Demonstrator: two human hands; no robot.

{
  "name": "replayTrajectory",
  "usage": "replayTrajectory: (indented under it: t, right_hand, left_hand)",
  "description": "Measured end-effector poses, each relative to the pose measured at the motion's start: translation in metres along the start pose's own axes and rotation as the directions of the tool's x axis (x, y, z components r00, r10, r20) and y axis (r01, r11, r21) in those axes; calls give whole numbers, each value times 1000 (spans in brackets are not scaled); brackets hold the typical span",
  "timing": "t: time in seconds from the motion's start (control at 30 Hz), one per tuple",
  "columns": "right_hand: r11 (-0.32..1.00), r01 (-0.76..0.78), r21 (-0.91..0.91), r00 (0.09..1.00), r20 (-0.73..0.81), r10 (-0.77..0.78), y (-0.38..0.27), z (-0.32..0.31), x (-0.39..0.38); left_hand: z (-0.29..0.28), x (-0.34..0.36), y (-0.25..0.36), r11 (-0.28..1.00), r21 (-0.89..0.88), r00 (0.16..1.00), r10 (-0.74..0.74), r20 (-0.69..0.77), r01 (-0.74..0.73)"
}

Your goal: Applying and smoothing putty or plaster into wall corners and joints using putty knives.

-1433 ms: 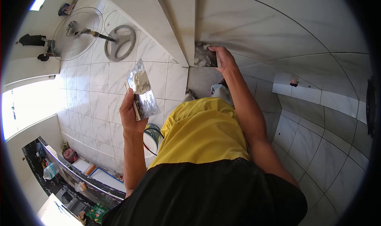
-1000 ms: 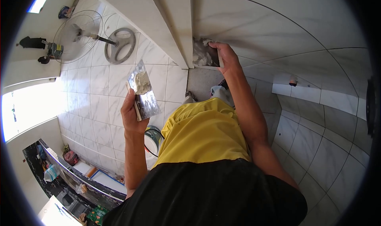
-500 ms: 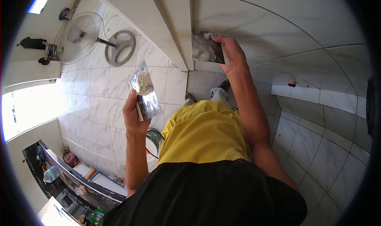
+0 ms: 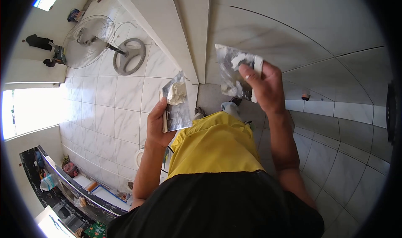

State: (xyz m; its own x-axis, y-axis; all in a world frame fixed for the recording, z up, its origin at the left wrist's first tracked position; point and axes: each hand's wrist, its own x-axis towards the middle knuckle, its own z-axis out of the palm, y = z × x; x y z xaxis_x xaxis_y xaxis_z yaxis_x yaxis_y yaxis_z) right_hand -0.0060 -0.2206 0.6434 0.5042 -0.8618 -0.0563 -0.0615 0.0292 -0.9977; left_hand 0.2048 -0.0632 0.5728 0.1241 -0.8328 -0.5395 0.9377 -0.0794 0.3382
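I saw the left hand [image 4: 160, 121] at about the middle of the view, its fingers clamped on the left scraper [image 4: 177, 116], with the thumb along the near edge. The flat metal blade was turned up toward the camera, and a thick lump of pale putty [image 4: 177, 93] sat on its upper part.

The right hand [image 4: 269, 90] was farther to the right and higher in my picture, its fingers clamped on the right scraper [image 4: 224, 66]. I could make out the thumb pressed against the blade's face, just beside some white putty smears [image 4: 237, 60]. The blade was tilted, its free edge pointing left toward the white post [image 4: 197, 33]; I could not tell whether it touched the tiled wall [image 4: 301, 24] behind. The two scrapers were near each other but apart.

Below them I had the yellow shorts [image 4: 215, 148] and the black shirt [image 4: 213, 204] of the person wearing the camera. A bucket [image 4: 139, 157] showed partly behind the left forearm, on the pale tiled floor [image 4: 125, 95]. Well off to the upper left stood a fan [image 4: 89, 40] on a grey round base [image 4: 143, 58]. At lower left, I saw a dark counter [image 4: 30, 165] with a scuffed edge, carrying a light blue and white bag [image 4: 48, 182].
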Motion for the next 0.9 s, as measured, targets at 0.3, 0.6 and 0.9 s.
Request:
replayTrajectory:
  t: [0.3,0.6,0.9]
  right_hand:
    - [409,604,-684,791,450,-416,32,28,-56]
    - [917,-145,-371,989,-72,127,118,-29,3]
    - [810,-568,146,805,-103,584,281,4,89]
  left_hand:
    - [13,3,3,990,22,990,-137,33,136]
    - [-26,0,57,965,105,970,232,73,-239]
    - [-37,-8,53,958,150,970,241,37,-244]
